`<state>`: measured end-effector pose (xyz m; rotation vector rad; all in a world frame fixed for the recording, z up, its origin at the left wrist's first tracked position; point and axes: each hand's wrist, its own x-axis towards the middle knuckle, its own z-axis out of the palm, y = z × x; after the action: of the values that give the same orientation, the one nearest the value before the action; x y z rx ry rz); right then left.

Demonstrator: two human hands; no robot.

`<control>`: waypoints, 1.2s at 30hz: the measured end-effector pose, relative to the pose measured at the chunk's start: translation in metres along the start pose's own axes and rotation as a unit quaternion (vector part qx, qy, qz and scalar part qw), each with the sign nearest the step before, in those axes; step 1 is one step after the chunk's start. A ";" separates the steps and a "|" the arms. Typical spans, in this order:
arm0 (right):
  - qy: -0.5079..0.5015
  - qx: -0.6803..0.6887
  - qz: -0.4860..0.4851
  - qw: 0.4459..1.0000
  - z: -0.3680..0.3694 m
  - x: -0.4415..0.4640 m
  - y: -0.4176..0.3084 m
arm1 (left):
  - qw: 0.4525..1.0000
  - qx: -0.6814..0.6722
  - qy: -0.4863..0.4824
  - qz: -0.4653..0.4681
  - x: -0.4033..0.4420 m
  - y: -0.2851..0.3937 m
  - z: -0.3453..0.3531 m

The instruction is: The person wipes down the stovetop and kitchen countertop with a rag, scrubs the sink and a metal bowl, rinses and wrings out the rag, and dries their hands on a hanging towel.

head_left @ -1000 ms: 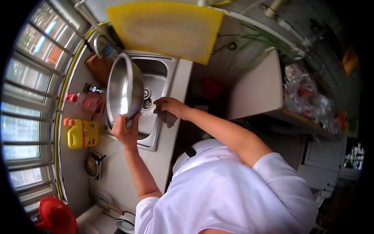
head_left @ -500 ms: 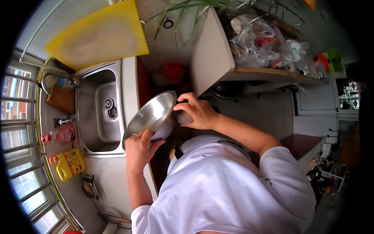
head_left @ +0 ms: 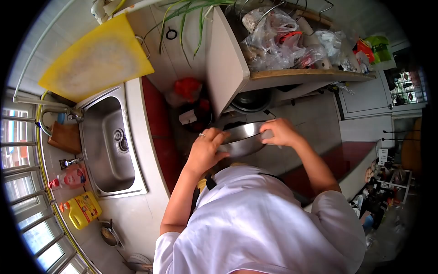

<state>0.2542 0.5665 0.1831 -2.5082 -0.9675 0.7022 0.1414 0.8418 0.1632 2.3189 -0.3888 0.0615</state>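
Note:
A shiny stainless steel basin [head_left: 244,145] is held between my two hands in front of my waist. My left hand [head_left: 207,150], with a ring on one finger, grips its left rim, thumb toward me. On the opposite rim, my right hand [head_left: 282,132] is closed with fingers over the edge. Something small and greyish shows by the right fingertips; I cannot make out what it is. The basin's inside is only partly visible, and its far rim is seen edge-on.
To the left, a steel sink [head_left: 137,180] is set in the white counter [head_left: 125,219]. A yellow-edged cutting board [head_left: 98,59] stands behind it. A yellow jug [head_left: 84,210] and pink bottle [head_left: 73,176] stand by the window. Plastic bags [head_left: 283,41] fill the shelf [head_left: 228,59] ahead.
The basin has moved right, away from the sink side, and is now more level. My right hand, beside the rim before, is now on it. The view has turned rightward.

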 end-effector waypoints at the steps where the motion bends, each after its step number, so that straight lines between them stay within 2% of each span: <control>1: 0.005 -0.034 0.021 0.999 -0.008 -0.008 0.006 | 0.999 -0.006 0.028 -0.016 -0.001 -0.001 -0.002; 3: 0.037 -0.076 0.058 0.995 -0.021 -0.018 0.016 | 0.997 0.020 0.030 -0.070 -0.013 -0.014 -0.001; 5: 0.077 -0.131 0.104 0.983 -0.029 -0.022 0.020 | 0.991 0.033 -0.028 -0.130 -0.030 -0.028 0.001; 6: 0.107 -0.153 0.109 0.976 -0.029 -0.020 0.025 | 0.990 0.034 -0.023 -0.136 -0.036 -0.033 0.004; 8: 0.167 -0.158 0.111 0.967 -0.024 -0.011 0.034 | 0.984 0.076 -0.088 -0.133 -0.053 -0.043 0.005; 9: 0.186 -0.161 0.111 0.963 -0.019 0.000 0.041 | 0.981 0.083 -0.075 -0.159 -0.061 -0.046 0.005; 11: 0.218 -0.152 0.111 0.958 -0.003 0.022 0.056 | 0.975 0.087 -0.133 -0.155 -0.070 -0.050 0.008; 13: 0.212 -0.171 0.170 0.947 0.011 0.047 0.061 | 0.971 0.103 -0.138 -0.164 -0.080 -0.054 0.012; 17: 0.218 -0.231 0.222 0.922 0.042 0.089 0.091 | 0.966 0.098 -0.102 -0.214 -0.105 -0.056 -0.001; 21: 0.205 -0.220 0.277 0.912 0.064 0.108 0.098 | 0.955 0.085 -0.060 -0.279 -0.140 -0.062 -0.009; 24: 0.210 -0.210 0.209 0.932 0.081 0.108 0.106 | 0.937 0.068 -0.029 -0.342 -0.172 -0.067 -0.013; 27: 0.243 -0.212 0.138 0.937 0.090 0.092 0.070 | 0.915 0.037 0.006 -0.401 -0.202 -0.068 -0.019; 28: 0.228 -0.172 0.108 0.952 0.095 0.088 0.061 | 0.913 0.040 0.051 -0.403 -0.213 -0.069 -0.016; 29: 0.211 -0.133 0.079 0.965 0.100 0.085 0.056 | 0.911 0.037 0.058 -0.408 -0.222 -0.071 -0.015; 30: 0.214 -0.091 -0.019 0.972 0.110 0.086 0.058 | 0.899 0.029 0.071 -0.432 -0.229 -0.070 -0.016; 31: 0.207 -0.062 -0.085 0.973 0.115 0.092 0.037 | 0.886 0.021 0.083 -0.455 -0.234 -0.071 -0.017; 33: 0.157 -0.029 -0.121 0.980 0.117 0.108 -0.017 | 0.879 0.002 0.109 -0.465 -0.241 -0.076 -0.019; 36: 0.133 0.028 -0.198 0.971 0.126 0.160 -0.088 | 0.866 -0.015 0.172 -0.470 -0.243 -0.089 -0.030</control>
<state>0.2404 0.7592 0.0736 -2.1865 -1.2705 0.2576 -0.0617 0.9844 0.0830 2.1652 0.9195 -0.0150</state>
